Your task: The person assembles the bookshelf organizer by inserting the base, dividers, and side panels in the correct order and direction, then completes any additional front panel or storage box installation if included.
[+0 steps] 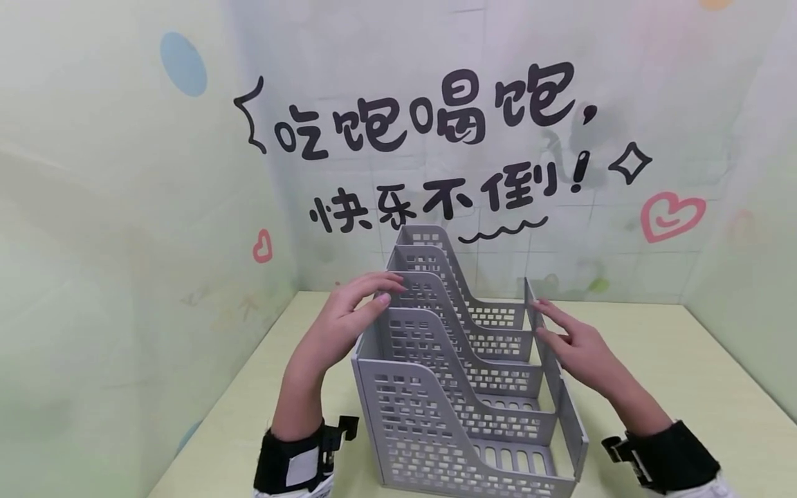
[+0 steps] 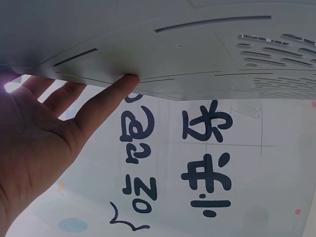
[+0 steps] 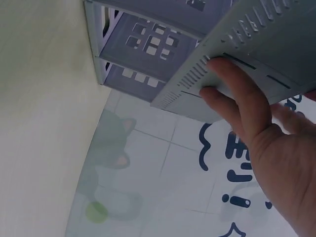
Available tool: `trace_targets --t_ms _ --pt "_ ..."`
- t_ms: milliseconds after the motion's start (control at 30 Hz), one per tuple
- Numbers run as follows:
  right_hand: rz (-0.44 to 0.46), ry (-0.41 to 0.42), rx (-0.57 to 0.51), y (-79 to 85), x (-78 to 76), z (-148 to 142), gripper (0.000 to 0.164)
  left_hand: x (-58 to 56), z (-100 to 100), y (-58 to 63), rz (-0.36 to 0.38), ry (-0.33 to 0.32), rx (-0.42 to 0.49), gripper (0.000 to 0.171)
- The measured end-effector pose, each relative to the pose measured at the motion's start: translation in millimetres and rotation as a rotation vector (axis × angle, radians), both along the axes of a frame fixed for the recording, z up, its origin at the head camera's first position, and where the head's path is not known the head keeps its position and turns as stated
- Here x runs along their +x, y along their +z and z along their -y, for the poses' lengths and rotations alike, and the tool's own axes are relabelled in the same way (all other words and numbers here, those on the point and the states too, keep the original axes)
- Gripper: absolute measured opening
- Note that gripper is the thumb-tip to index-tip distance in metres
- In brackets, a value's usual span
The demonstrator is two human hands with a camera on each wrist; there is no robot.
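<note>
A grey plastic file rack with several slatted compartments stands on the table, its tall side to the left and low side to the right. My left hand grips the tall side's top edge, with fingers over the rim. In the left wrist view, the thumb presses against the outer panel. At the low side, my right hand touches the outer face with extended fingers. The right wrist view shows two fingertips on that slotted panel; the other fingers are partly hidden.
The rack stands on a pale yellow table. Behind it is a light wall covering with large black lettering and pink hearts. Another wall rises along the table's left. Each wrist carries a black strap.
</note>
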State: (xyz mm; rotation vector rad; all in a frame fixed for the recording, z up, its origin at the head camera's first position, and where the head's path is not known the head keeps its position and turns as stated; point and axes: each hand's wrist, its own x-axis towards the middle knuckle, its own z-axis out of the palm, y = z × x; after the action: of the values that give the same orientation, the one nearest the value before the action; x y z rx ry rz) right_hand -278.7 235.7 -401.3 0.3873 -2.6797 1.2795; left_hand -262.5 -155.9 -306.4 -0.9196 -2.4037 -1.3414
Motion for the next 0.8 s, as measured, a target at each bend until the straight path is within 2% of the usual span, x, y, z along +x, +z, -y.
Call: trace_targets --t_ms 100,167,233,333,467,567,800 --pt "0.122 0.002 -0.031 1.2 0.3 -1.9 0.067 -0.4 -0.1 1.1 0.001 -0.004 -0.001 0.032" --pt "0.205 0.029 -0.096 1.3 -0.1 -4.1 0.069 -0.6 0.2 1.9 -0.001 -0.012 -0.009 0.032" --pt "0.241 0.062 -0.161 -0.4 -1.9 -5.7 0.067 -1.0 0.7 2.9 0.0 -0.022 -0.022 0.034" --pt "0.234 0.09 -0.2 -3.8 -4.0 -7.8 0.066 -0.9 0.6 4.5 0.021 -0.045 -0.033 0.036" --pt "0.179 0.073 -0.131 -3.9 -4.3 -6.2 0.064 -0.9 -0.4 6.1 0.068 -0.076 -0.024 0.039" --pt "0.153 0.054 -0.073 -1.0 -4.8 -1.7 0.062 -0.8 0.2 5.2 0.089 -0.089 -0.015 0.042" --pt "0.11 -0.031 -0.037 1.5 0.8 5.8 0.058 0.1 -0.4 1.1 0.096 -0.083 -0.011 0.04"
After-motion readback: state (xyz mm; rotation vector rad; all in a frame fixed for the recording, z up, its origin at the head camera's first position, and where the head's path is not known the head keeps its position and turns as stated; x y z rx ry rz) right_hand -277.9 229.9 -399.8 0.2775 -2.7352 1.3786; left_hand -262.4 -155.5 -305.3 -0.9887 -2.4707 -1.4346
